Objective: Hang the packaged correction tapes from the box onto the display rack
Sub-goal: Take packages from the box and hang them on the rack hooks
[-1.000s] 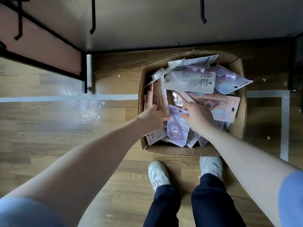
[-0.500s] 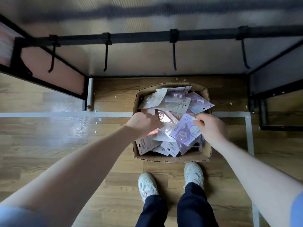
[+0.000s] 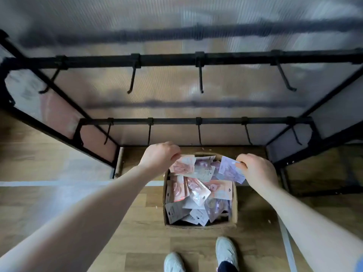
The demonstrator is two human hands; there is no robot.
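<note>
Brown wood-plank floor (image 3: 64,193) with a glossy sheen, pale tape lines (image 3: 49,183) crossing it, translucent ribbed wall panel (image 3: 176,87) behind, reddish side panel (image 3: 59,114) at left

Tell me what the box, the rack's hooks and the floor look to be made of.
Box: brown corrugated cardboard, matte, going by its raw, bent top edges. Rack hooks: likely metal, painted or coated matte black; thin rods clipped on a black bar. Floor: wood-look planks, perhaps laminate, with a soft sheen; seams and grain show.
</note>
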